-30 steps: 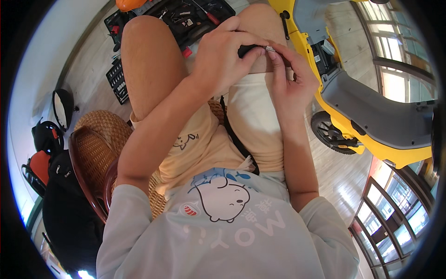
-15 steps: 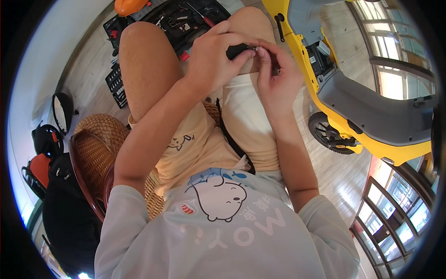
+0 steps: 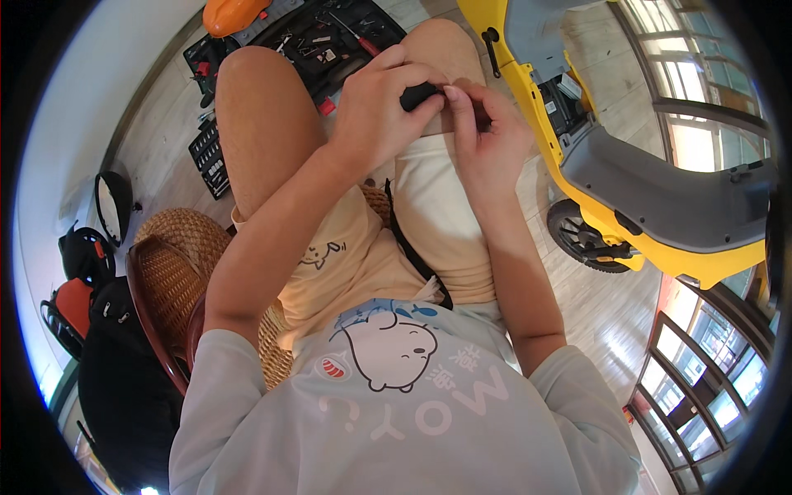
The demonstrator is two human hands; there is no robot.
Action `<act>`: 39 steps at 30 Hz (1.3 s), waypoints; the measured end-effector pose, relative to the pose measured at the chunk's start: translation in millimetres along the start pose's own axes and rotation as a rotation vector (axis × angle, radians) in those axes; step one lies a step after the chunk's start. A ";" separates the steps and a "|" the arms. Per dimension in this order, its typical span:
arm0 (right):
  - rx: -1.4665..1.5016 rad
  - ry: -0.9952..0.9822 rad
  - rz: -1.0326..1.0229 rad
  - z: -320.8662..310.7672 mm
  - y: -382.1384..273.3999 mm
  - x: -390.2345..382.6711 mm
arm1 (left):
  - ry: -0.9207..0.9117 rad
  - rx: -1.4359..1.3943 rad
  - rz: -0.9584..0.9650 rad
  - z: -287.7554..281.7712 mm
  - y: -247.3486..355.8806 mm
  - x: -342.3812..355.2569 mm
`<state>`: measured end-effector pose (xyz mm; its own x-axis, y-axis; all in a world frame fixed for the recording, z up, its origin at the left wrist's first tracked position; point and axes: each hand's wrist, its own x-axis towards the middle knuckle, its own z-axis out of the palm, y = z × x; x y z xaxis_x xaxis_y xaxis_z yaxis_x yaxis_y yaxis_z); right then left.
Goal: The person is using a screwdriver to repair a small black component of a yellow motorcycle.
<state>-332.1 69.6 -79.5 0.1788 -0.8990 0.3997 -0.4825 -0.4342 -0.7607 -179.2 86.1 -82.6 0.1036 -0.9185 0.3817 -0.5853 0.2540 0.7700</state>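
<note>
Above my knees, my left hand (image 3: 375, 107) is closed around a screwdriver-like tool with a thick black handle (image 3: 419, 96). The handle points to the right, and its working end is hidden at the fingertips. Right beside it, my right hand (image 3: 497, 136) pinches thumb and fingers together at that end. Whatever sits between those fingertips is too small and covered to name. The two hands nearly touch.
An open black tool case (image 3: 318, 41) lies beyond my knees, holding a red-handled screwdriver (image 3: 355, 35). A socket set (image 3: 209, 158) lies left. A yellow scooter (image 3: 635, 206) stands right, an orange helmet (image 3: 233, 15) far left, a wicker chair (image 3: 169, 272) beside me.
The metal shank seen earlier beyond the black handle is now covered by my fingers. My right fingertips have moved slightly left, closer to the handle.
</note>
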 end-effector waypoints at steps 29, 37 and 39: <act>0.135 -0.051 0.037 -5.2 -2.3 -2.2 | 0.000 -0.057 0.004 -2.7 -3.0 1.3; 0.066 -0.028 0.016 -1.3 0.1 0.3 | -0.020 -0.038 0.058 -3.7 -2.6 3.3; 0.087 -0.040 0.064 -0.8 0.1 1.8 | -0.037 -0.037 0.049 -4.9 -3.5 3.4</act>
<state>-332.5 68.0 -78.4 0.1845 -0.9258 0.3299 -0.4184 -0.3777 -0.8260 -172.8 83.6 -81.5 0.0453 -0.9148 0.4013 -0.5588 0.3097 0.7693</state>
